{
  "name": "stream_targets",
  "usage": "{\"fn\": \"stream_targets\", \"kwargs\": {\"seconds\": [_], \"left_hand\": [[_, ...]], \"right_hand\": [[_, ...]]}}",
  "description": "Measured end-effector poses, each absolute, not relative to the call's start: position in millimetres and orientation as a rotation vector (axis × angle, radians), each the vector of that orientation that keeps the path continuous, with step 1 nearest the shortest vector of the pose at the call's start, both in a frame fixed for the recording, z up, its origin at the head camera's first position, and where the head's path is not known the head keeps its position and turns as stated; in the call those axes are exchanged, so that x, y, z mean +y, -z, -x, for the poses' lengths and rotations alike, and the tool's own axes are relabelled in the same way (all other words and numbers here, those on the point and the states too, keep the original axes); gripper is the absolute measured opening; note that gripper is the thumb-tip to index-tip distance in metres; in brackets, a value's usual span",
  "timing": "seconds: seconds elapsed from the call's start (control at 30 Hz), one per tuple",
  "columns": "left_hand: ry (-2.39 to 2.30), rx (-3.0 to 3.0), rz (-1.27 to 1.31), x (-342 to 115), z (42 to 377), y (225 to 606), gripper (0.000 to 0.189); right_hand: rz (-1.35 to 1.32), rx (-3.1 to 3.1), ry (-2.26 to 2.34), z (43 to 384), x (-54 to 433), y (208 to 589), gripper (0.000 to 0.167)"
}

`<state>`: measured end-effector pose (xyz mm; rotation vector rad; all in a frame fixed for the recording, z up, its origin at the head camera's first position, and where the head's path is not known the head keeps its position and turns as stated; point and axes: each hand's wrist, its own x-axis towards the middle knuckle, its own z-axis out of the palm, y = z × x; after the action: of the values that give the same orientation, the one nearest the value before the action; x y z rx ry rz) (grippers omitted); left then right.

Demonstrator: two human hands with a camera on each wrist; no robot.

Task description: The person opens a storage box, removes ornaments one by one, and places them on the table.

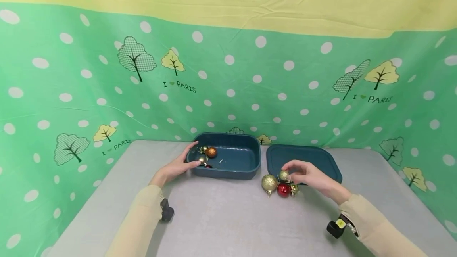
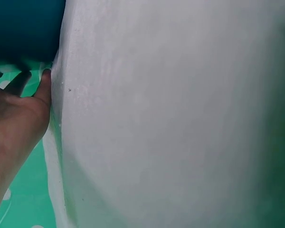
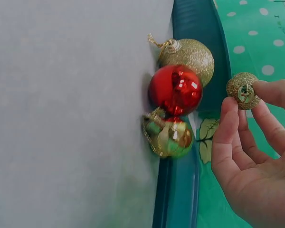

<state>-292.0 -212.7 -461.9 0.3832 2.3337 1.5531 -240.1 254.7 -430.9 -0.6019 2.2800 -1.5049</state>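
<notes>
The right hand is pinching a small gold ball of grainy glitter between thumb and fingers, holding it raised beside the near edge of a flat, round-cornered blue lid. Just below it, a larger glittered gold ball, a glossy red ball and a smooth gold ball are clustering on the pale grey counter. The left hand, its fingers extended and spread, is resting against the left end of a deep, smooth blue container. A green polka-dotted cloth is hanging behind. The right wrist view is revealing the pinched ball's cap, unclear from the head; only the head view is showing the container's interior. Counted, one ball is being held, three are lying by the lid, and at least four are sitting inside: one glittered orange ball, two gold balls and one partly hidden red one.
</notes>
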Motion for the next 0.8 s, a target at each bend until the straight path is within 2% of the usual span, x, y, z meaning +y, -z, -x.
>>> {"fn": "stream_targets", "kwargs": {"seconds": [0.27,0.8], "left_hand": [[-1.555,2.357,-0.419,-216.5,296.5,473.8,0.083],[-1.549,2.358,-0.412,-214.7,293.8,469.2,0.083]], "right_hand": [[0.566,2.356,1.515,230.3,272.1,432.4,0.033],[0.503,2.368,1.553,215.6,293.7,441.5,0.036]]}}
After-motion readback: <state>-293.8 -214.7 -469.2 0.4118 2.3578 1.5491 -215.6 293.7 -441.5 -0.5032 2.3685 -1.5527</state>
